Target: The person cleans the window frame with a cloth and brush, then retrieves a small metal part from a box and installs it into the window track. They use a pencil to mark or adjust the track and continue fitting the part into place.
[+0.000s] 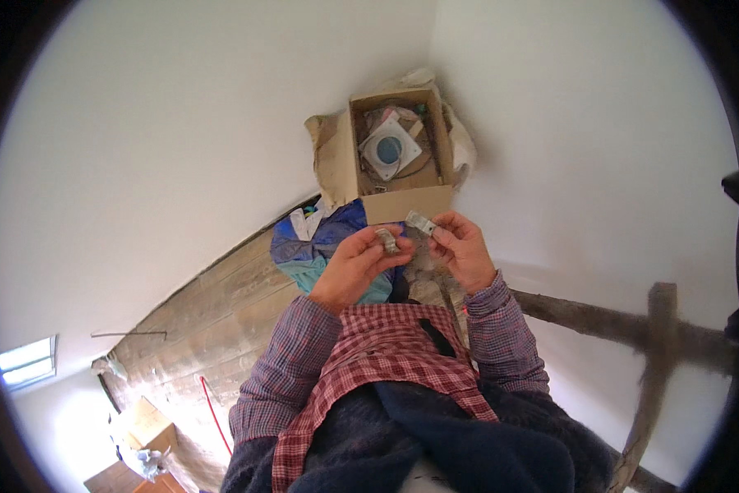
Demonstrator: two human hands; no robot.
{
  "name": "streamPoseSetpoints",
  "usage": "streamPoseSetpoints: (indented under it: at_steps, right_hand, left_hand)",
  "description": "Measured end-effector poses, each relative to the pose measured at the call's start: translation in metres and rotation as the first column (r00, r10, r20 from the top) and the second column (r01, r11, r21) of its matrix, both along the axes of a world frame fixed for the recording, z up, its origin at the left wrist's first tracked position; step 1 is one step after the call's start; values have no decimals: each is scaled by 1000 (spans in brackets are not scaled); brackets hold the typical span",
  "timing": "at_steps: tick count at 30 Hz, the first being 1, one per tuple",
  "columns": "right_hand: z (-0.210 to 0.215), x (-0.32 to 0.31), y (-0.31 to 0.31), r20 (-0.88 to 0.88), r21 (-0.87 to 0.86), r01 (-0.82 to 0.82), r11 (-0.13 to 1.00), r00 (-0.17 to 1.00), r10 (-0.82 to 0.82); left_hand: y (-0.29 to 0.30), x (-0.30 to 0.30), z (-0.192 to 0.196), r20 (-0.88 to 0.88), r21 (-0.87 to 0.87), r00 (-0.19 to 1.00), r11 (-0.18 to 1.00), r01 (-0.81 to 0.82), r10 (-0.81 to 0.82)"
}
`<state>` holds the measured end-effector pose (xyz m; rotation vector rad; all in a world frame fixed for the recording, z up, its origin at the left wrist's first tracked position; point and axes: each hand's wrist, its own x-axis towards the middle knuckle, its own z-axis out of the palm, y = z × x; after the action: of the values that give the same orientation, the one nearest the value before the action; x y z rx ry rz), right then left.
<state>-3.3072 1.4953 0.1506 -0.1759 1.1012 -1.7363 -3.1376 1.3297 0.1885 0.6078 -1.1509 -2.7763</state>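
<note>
Near the middle of the frame, the left hand (354, 261) pinches a small grey bit (386, 241) and the right hand (466, 253) pinches a small pale block (419, 223). At the top middle, a brown box (410, 205) holds a white square thing (391, 149). A blue bundle (324, 236) lies below it.

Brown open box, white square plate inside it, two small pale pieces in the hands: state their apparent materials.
Brown open box: likely matte cardboard, given its thin folded flaps.
White square plate: perhaps plastic or painted metal; smooth, even surface.
Small pale pieces: dull, greyish, possibly plastic or metal; too small to tell.
</note>
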Motion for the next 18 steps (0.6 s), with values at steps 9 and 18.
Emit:
streamPoseSetpoints:
  at_steps: [9,18]
  right_hand:
    - [-39,2,31,81,253,122,960,986,-147]
    - [-73,-35,-34,-432,372,208,905,902,-30]
  left_hand:
    - [5,59,-19,402,-93,915,996,8,30]
    - [19,116,-56,491,-76,865,994,-74,102]
